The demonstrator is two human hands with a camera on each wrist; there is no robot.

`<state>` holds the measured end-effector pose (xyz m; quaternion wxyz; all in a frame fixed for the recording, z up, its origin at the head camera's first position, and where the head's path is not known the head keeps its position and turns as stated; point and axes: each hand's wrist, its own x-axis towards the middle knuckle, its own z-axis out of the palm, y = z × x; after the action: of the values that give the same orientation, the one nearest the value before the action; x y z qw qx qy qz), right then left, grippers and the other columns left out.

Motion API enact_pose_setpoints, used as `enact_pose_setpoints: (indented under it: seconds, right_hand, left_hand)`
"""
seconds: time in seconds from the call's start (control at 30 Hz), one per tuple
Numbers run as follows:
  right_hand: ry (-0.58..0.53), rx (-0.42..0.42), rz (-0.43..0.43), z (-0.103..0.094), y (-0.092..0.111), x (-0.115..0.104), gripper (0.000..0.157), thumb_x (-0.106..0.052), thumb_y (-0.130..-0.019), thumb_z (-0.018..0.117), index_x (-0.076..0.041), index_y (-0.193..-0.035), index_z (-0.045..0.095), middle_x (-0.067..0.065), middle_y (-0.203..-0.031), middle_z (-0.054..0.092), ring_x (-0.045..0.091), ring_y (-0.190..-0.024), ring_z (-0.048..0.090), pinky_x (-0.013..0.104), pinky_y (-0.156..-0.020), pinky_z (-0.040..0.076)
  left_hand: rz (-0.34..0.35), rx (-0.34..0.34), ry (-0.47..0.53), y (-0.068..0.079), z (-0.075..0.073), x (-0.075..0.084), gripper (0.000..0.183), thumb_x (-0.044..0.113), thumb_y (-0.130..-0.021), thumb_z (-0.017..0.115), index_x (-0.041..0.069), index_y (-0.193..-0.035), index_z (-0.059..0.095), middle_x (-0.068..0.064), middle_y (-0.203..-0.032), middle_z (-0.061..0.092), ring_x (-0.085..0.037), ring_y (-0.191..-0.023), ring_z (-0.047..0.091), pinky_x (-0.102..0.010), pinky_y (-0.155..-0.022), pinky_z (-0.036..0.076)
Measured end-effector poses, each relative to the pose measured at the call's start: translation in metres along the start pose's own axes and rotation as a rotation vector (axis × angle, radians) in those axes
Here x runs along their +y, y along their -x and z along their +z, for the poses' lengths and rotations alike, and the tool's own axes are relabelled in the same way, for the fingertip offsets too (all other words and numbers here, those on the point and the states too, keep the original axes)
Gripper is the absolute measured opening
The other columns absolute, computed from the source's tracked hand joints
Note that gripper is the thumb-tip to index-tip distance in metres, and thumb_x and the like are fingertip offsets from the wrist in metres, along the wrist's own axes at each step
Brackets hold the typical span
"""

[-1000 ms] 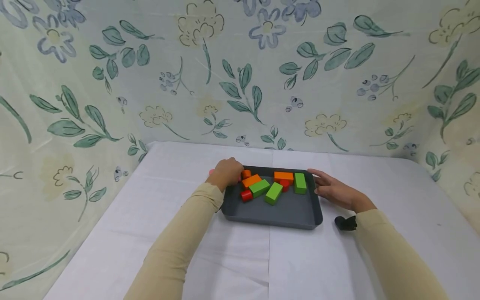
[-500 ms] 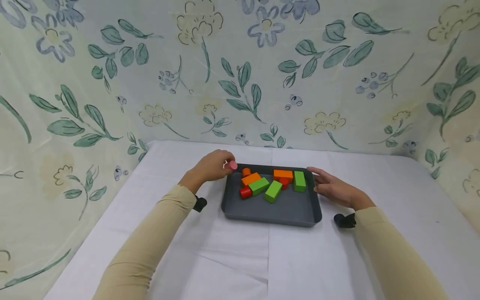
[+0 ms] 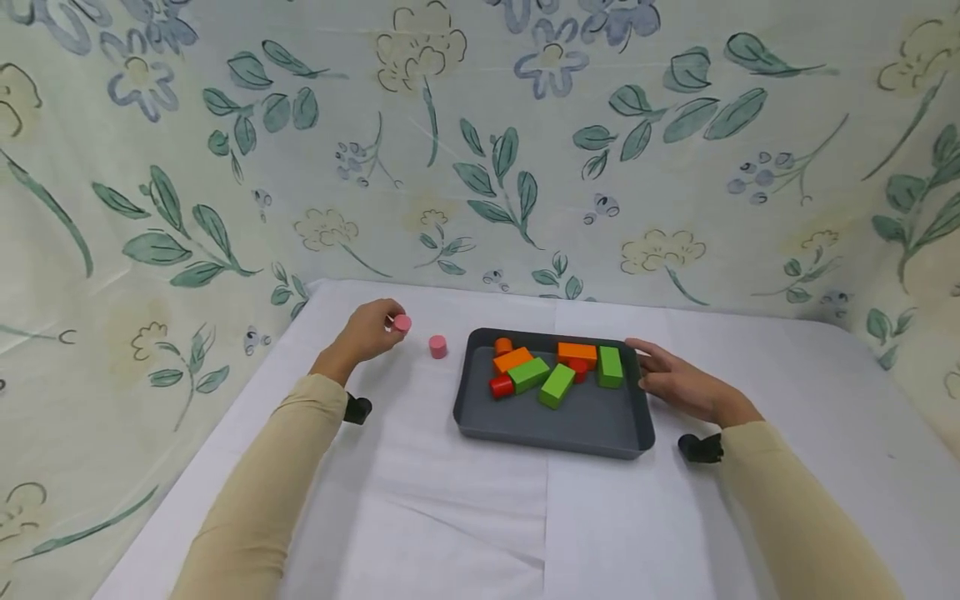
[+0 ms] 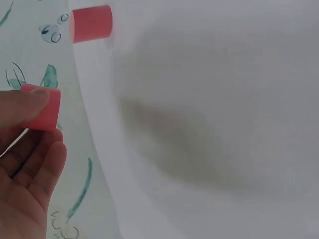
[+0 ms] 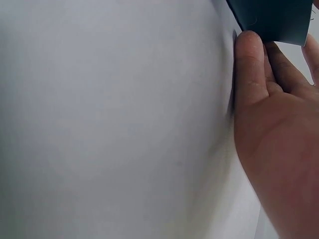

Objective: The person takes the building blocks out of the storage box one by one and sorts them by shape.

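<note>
My left hand (image 3: 371,330) pinches a pink cylinder (image 3: 402,322) between thumb and fingers, above the cloth left of the tray. In the left wrist view the thumb lies across that held cylinder (image 4: 47,112). A second pink cylinder (image 3: 438,347) stands on the cloth between this hand and the dark grey tray (image 3: 555,433). At the tray's right wall, my right hand (image 3: 690,387) rests with loosely extended fingers. The right wrist view has its thumb touching the tray's outer side (image 5: 274,22); the other fingertips are partly hidden.
Inside the tray lie green blocks (image 3: 557,386), orange blocks (image 3: 577,355), red cylinders (image 3: 502,385) and a small orange cylinder (image 3: 503,346). White cloth (image 3: 450,517) covers the table. A floral curtain (image 3: 510,150) hangs behind and at both sides.
My left hand has moved out of the tray and leftward over the cloth, carrying a pink cylinder. The second pink cylinder now shows plainly. My right hand has stayed at the tray's right wall.
</note>
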<state>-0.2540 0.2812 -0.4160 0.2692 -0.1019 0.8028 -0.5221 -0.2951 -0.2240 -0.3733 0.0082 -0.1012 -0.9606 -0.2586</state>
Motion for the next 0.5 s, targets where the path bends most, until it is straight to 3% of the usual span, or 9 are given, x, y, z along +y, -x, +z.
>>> enact_pose_setpoints:
  seconds: [0.23, 0.5]
  right_hand:
    - [-0.014, -0.005, -0.001, -0.001, 0.002, 0.001, 0.082, -0.010, -0.096, 0.048, -0.020, -0.160, -0.002, 0.022, -0.166, -0.006, 0.048, -0.152, 0.004, 0.065, -0.121, 0.006]
    - [-0.034, -0.010, -0.008, 0.000, 0.000, 0.003, 0.083, -0.009, -0.096, 0.049, -0.019, -0.160, -0.002, 0.024, -0.166, -0.007, 0.048, -0.152, 0.004, 0.064, -0.121, 0.006]
  left_hand:
    - [-0.105, 0.052, 0.054, 0.006, 0.019, -0.023, 0.033, 0.015, -0.092, 0.065, -0.001, -0.121, 0.062, -0.019, -0.113, 0.065, -0.030, -0.104, 0.056, -0.044, -0.097, 0.049]
    - [-0.110, 0.044, 0.127, 0.002, 0.035, -0.018, 0.041, 0.015, -0.092, 0.067, 0.001, -0.130, 0.060, -0.019, -0.119, 0.066, -0.030, -0.108, 0.057, -0.043, -0.101, 0.050]
